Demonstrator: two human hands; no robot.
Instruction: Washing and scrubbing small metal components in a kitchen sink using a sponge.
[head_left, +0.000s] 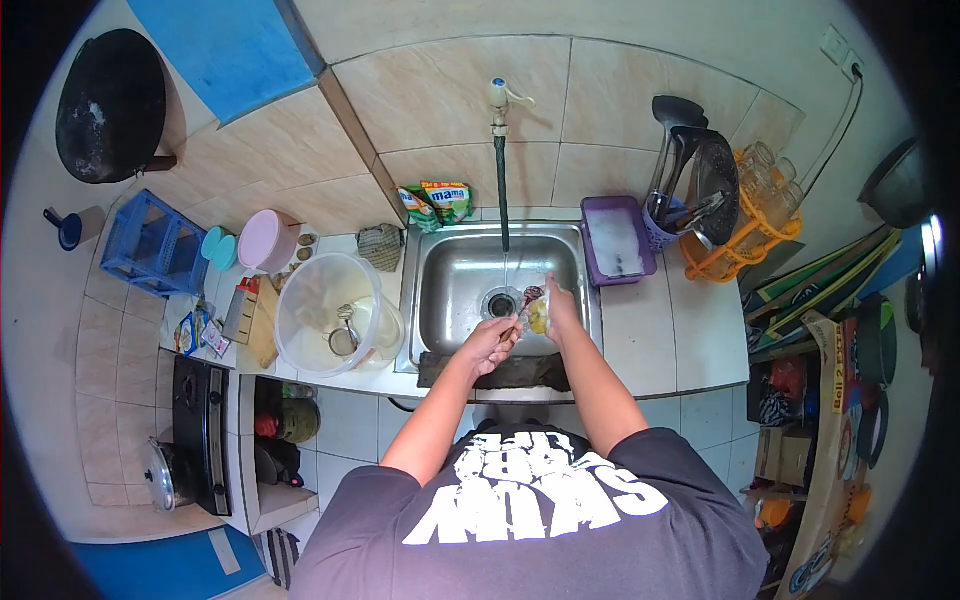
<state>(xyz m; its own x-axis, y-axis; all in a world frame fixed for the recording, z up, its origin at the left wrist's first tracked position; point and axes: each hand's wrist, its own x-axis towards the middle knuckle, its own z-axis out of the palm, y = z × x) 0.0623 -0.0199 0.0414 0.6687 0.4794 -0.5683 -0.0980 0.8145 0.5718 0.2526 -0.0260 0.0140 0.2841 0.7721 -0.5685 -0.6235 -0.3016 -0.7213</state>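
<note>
Both hands are over the stainless-steel sink. My left hand grips the brown handle of a small utensil, whose dark reddish head points up and right. My right hand is on edge beside it, thumb upward, with a yellow scrubber against the palm side; most of its fingers are hidden. Whitish suds appear around the scrubber. A thin stream of water falls from the dark hose on the wall tap, close to the drain.
Left of the sink stands a large translucent tub holding a small strainer. A purple container with whitish suds is at the right, near a utensil holder and an orange glass rack. A dark cloth covers the sink's front edge.
</note>
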